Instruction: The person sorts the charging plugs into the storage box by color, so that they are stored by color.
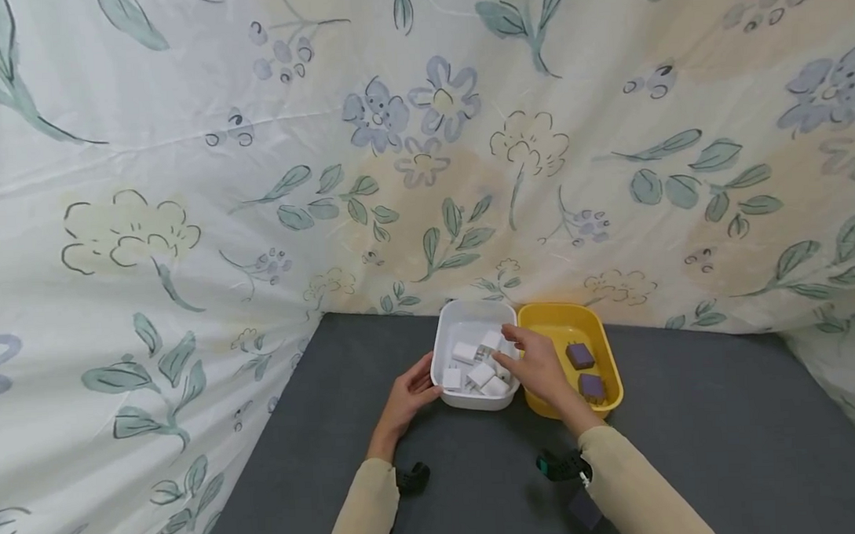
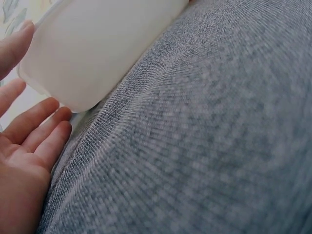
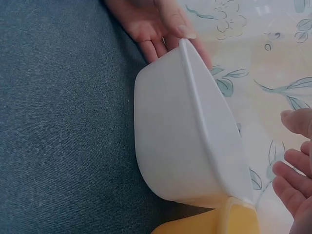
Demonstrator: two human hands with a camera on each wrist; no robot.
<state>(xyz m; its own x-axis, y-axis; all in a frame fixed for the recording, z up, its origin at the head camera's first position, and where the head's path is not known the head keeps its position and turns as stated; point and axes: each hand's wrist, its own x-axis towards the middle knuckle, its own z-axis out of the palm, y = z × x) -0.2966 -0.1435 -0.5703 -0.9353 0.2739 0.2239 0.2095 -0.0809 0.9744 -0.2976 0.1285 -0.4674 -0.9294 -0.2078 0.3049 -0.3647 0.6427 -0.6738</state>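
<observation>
A white plastic bin (image 1: 475, 403) on the dark cloth holds several white plug chargers (image 1: 466, 352) in a loose pile. My left hand (image 1: 408, 396) rests against the bin's left side, its thumb at the rim and its loosely straight fingers along the outer wall, as the right wrist view also shows. Over the bin's right part hovers my right hand (image 1: 537, 363), fingers spread and relaxed, nothing between them. In the right wrist view those fingers (image 3: 292, 173) are apart from the bin wall. A yellow bin (image 1: 612, 355) stands beside the white one with two purple plug chargers (image 1: 580, 356) inside.
Dark grey cloth (image 1: 320, 428) covers the table. A floral curtain (image 1: 427, 243) hangs right behind the bins and along the left. A dark purple-grey square thing (image 1: 584, 509) shows below the right wrist. Black wrist straps (image 1: 413, 479) sit at both cuffs.
</observation>
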